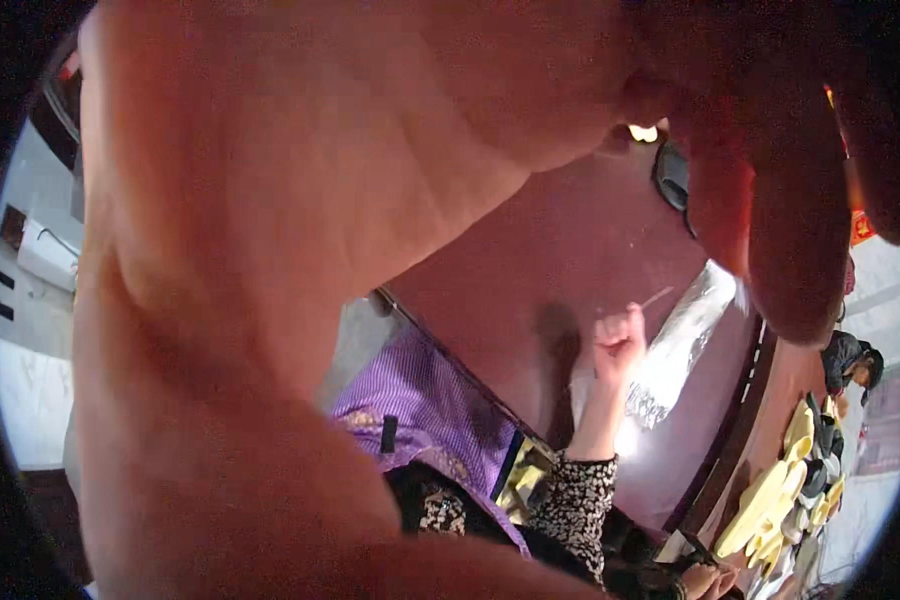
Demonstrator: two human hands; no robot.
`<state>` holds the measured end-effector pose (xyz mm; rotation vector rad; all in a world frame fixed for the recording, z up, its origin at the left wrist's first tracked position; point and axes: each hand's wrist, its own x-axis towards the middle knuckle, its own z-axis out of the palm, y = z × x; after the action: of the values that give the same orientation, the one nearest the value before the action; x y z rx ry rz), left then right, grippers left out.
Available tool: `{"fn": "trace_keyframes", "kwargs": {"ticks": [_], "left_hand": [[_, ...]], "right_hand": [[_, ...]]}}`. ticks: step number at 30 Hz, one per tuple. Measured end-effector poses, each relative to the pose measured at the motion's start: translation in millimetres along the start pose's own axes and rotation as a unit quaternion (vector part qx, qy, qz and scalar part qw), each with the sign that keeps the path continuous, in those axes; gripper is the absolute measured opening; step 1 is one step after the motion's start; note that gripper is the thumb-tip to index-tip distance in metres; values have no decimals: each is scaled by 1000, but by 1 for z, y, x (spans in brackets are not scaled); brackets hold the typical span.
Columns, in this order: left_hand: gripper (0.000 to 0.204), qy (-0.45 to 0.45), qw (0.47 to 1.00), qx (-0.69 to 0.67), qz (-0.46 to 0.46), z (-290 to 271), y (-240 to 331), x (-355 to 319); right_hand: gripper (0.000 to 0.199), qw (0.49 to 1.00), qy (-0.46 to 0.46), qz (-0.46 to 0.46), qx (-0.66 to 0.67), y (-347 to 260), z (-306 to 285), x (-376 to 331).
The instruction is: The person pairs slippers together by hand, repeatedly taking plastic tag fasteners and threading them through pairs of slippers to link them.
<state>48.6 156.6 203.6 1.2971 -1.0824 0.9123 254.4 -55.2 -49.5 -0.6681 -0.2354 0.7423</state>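
My left hand (270, 230), very close and blurred, fills the left and upper part of the head view. Its fingers hang down at the right with gaps between them, and I see nothing held in them. My right hand (620, 345), at the end of a black-and-white patterned sleeve (577, 500), is above a reddish-brown table (530, 260). Its fingers are closed, with a thin pale stick (657, 297) protruding from them. Just beside that hand lies shiny crumpled clear plastic (685, 350). I wear a purple striped apron (435, 385).
Yellow and dark cloth-like items (780, 490) are heaped beyond the table's dark edge (735, 440) at the right. A person in dark clothing (848, 360) is at the far right. Another hand (705, 580) shows at the lower right. A dark object (672, 175) lies at the table's far side.
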Motion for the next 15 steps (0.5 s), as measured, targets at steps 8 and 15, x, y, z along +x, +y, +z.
{"fn": "trace_keyframes", "kwargs": {"ticks": [8,15], "left_hand": [[81,-88,993,-77,13,6,-53,44],[82,-178,974,-125,58,24,-59,98]], "right_hand": [[11,930,-319,-157,98,-98,188,-52],[7,869,-422,-215,142,-145,258,-103]]}}
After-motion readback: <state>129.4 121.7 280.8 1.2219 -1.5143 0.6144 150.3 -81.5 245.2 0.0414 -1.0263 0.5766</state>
